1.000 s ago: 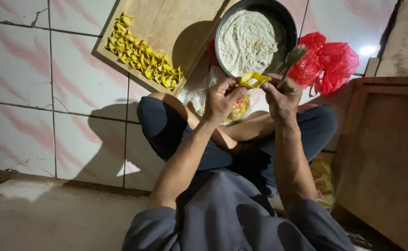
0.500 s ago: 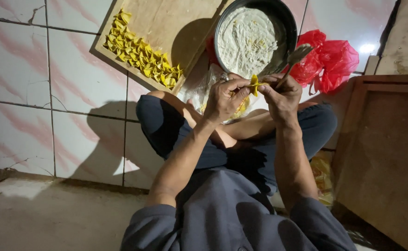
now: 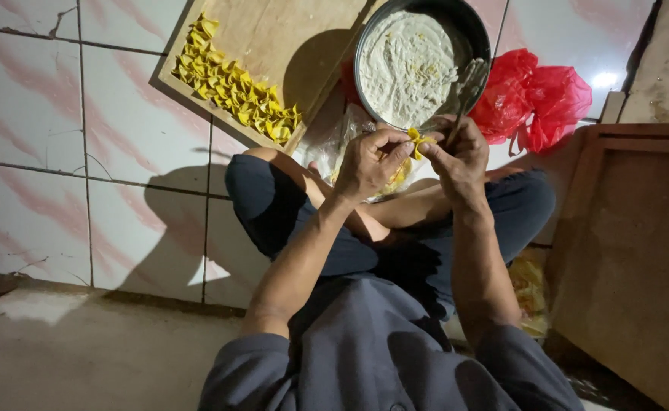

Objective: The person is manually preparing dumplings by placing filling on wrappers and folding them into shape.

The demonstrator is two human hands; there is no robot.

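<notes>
Tiled floor (image 3: 37, 114): pale glazed tiles with pink streaks, occupying the left half of the head view.
Wooden board (image 3: 288, 38): lies tilted on the floor, upper left of centre; bare wood on its right part.
Folded dumplings (image 3: 231, 87): yellow, folded pieces set in a dense diagonal band along the board's lower left edge, touching one another.
Left hand (image 3: 368, 160): raised above the lap, thumb and forefinger pressed together on the left side of the yellow wrapper.
Clear plastic bag (image 3: 338, 141): lies just behind the left hand, between board and pan; yellow contents show below the hand, too hidden to identify.
Yellow wrapper (image 3: 419, 141): small crumpled piece held between both hands, just below the pan's rim, above the crossed legs.
Round metal pan (image 3: 418, 61): dark-rimmed, on the floor beyond the hands, holding pale filling spread over most of its base.
Right hand (image 3: 460, 156): fingers pinch the right side of the wrapper; the same hand also grips a flat utensil (image 3: 465, 84), its smeared tip pointing up over the pan's right edge.
Red plastic bag (image 3: 536, 99): crumpled on the floor just right of the pan.
Wooden panel (image 3: 631, 259): brown, framed, at the right edge.
</notes>
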